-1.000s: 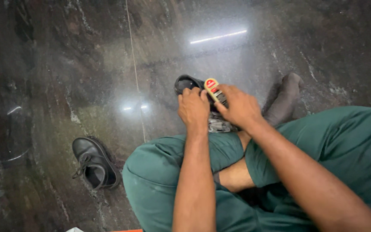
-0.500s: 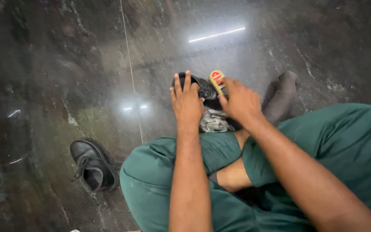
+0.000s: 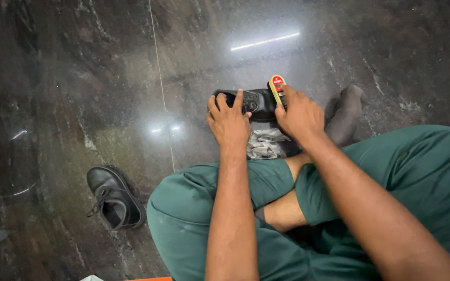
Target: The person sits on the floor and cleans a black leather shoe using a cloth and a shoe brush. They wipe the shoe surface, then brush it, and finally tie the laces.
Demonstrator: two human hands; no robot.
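I sat cross-legged on the dark polished floor (image 3: 79,78) with a black shoe (image 3: 251,104) in front of my knees. My left hand (image 3: 230,122) was curled over the near side of that shoe, fingers spread across its upper and gripping it steady. My right hand (image 3: 300,114) was closed around a shoe brush (image 3: 277,87) with a yellow back, only its rounded end showing beyond my knuckles, pressed against the right end of the shoe.

The shoe lay with its long axis running across my view, left to right. I could not tell for sure which end was the toe, as my hands covered much of it; the opening seemed to face up and toward the left. A crumpled grey-and-white cloth (image 3: 264,145) lay under it, just beside my shin.

As for progress, I judged the brushing to be under way on this shoe: brush on leather, shoe held firm. Its surface looked dull rather than glossy where it showed, so I would say more remained. The second black shoe (image 3: 114,200) sat well apart by my left knee, laces loose, opening up, untouched by either hand. My foot in a grey sock (image 3: 347,112) rested just beyond my right hand.
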